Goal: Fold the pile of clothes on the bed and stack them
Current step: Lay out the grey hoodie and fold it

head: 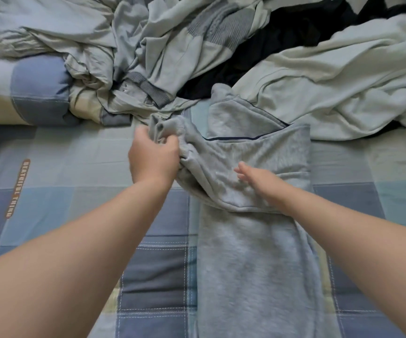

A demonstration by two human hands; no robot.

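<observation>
A grey sweatshirt [253, 252] with a thin dark piping line lies lengthways on the bed, its body running down toward me. My left hand [154, 156] grips the ribbed cuff of its sleeve [182, 132], bunched and lifted over the garment's left side. Flat on the folded-over upper part lies my right hand [258, 182], fingers straight and pointing left. Beyond the sweatshirt sprawls the unfolded pile of clothes [172, 50]: pale green-grey garments with ribbed grey trim and a black piece [265, 47].
The bed has a blue, grey and cream checked sheet [80, 172] with an orange lettered label [16, 189]. A checked pillow [28, 91] sits at the left. A large pale garment [338, 84] spreads at the right, just behind the sweatshirt.
</observation>
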